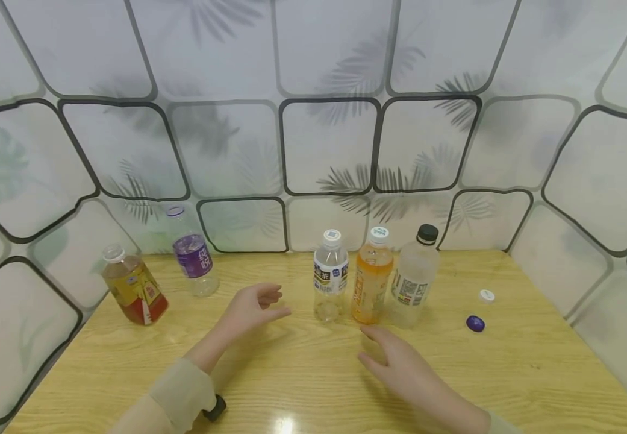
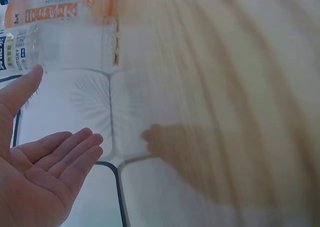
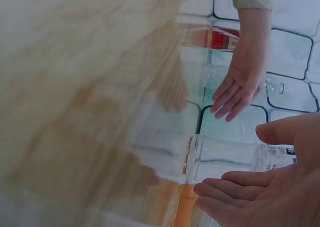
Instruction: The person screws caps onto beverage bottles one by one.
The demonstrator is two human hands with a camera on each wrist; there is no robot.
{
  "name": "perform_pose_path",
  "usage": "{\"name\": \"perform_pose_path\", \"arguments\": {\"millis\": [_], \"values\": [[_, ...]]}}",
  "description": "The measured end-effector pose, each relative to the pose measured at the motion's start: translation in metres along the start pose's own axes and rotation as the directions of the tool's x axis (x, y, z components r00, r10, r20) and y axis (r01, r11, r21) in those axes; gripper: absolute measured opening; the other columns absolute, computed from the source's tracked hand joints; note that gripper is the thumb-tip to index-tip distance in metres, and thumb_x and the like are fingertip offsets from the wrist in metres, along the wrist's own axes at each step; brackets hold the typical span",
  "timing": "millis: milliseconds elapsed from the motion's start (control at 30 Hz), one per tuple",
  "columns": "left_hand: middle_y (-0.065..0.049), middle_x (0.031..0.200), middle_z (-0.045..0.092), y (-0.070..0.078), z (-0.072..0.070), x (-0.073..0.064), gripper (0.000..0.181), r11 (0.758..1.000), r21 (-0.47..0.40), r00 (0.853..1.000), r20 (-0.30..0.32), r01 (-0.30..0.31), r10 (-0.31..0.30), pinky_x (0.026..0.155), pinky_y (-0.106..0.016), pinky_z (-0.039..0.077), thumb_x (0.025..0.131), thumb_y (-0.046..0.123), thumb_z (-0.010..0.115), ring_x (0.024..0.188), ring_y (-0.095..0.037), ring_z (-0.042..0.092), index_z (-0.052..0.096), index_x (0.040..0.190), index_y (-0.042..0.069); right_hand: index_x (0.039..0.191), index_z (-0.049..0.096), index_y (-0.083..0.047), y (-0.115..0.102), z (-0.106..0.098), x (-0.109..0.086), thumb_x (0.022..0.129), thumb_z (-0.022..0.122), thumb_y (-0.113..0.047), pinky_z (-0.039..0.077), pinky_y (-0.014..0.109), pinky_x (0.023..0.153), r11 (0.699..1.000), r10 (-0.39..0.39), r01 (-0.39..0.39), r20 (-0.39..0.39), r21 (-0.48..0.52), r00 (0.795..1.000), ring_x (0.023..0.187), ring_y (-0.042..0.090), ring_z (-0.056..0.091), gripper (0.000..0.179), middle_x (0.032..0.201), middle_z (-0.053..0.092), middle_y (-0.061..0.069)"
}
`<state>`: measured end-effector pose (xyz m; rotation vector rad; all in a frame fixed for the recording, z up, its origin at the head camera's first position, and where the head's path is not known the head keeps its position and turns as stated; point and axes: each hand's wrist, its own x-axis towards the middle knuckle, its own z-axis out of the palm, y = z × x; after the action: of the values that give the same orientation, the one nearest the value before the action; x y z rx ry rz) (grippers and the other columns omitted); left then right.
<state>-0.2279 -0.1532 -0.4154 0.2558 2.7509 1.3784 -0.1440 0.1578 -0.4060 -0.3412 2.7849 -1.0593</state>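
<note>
My left hand (image 1: 250, 308), its fingers extended and the thumb apart, hovers left of a clear bottle (image 1: 330, 280) with a white cap; it holds nothing. In the left wrist view the left palm (image 2: 45, 182) shows bare. My right hand (image 1: 394, 361) is just in front of an orange-labelled bottle (image 1: 371, 280), also holding nothing; whether its fingertips touch that bottle I cannot tell. Beside it stands a clear bottle (image 1: 413, 280) with a black cap. In the right wrist view, the right fingers (image 3: 235, 189) overlap the orange bottle's lower part.
On the left of the wooden table (image 1: 291, 374) stand a yellow-labelled bottle (image 1: 135, 286) with reddish-brown contents and an uncapped purple-labelled bottle (image 1: 193, 256). A white cap (image 1: 486, 296) and a purple cap (image 1: 475, 323) lie at the right. A patterned wall (image 1: 324, 144) backs the table.
</note>
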Motion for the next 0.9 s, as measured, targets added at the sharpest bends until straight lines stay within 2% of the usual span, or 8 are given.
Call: {"name": "perform_pose_path", "arguments": {"millis": [200, 533, 767, 900], "values": [[-0.024, 0.135, 0.071, -0.013, -0.016, -0.013, 0.064, 0.999, 0.038, 1.000, 0.011, 0.017, -0.017, 0.108, -0.053, 0.057, 0.093, 0.027, 0.084, 0.122, -0.040, 0.071, 0.061, 0.143, -0.005, 0.146, 0.060, -0.002, 0.014, -0.006, -0.003, 0.102, 0.072, -0.029, 0.042, 0.066, 0.119, 0.998, 0.056, -0.055, 0.026, -0.031, 0.998, 0.141, 0.044, 0.056, 0.053, 0.150, 0.062, 0.020], [-0.028, 0.134, 0.070, -0.040, -0.050, -0.030, 0.066, 0.997, 0.075, 0.999, 0.010, 0.031, -0.032, 0.105, -0.054, 0.058, 0.094, 0.027, 0.083, 0.121, -0.043, 0.071, 0.059, 0.143, -0.009, 0.142, 0.062, 0.002, 0.038, -0.024, -0.013, 0.102, 0.072, -0.030, 0.048, 0.064, 0.114, 0.995, 0.061, -0.059, 0.018, -0.080, 0.998, 0.134, 0.044, 0.062, 0.052, 0.141, 0.068, 0.020], [-0.030, 0.133, 0.070, -0.055, -0.078, -0.046, 0.065, 0.993, 0.091, 0.997, -0.021, 0.072, -0.070, 0.101, -0.051, 0.061, 0.095, 0.023, 0.082, 0.119, -0.044, 0.072, 0.057, 0.143, -0.012, 0.143, 0.061, 0.004, 0.054, -0.039, -0.019, 0.103, 0.070, -0.034, 0.051, 0.064, 0.111, 0.991, 0.074, -0.071, 0.018, -0.113, 0.997, 0.132, 0.046, 0.063, 0.055, 0.140, 0.069, 0.021], [-0.029, 0.130, 0.072, -0.064, -0.093, -0.055, 0.064, 0.984, 0.153, 0.995, -0.052, 0.090, -0.083, 0.096, -0.049, 0.063, 0.096, 0.027, 0.081, 0.116, -0.042, 0.074, 0.059, 0.142, -0.012, 0.143, 0.059, 0.005, 0.062, -0.051, -0.022, 0.105, 0.067, -0.034, 0.052, 0.064, 0.109, 0.988, 0.081, -0.080, 0.004, -0.134, 0.997, 0.132, 0.049, 0.062, 0.055, 0.141, 0.067, 0.025]]}}
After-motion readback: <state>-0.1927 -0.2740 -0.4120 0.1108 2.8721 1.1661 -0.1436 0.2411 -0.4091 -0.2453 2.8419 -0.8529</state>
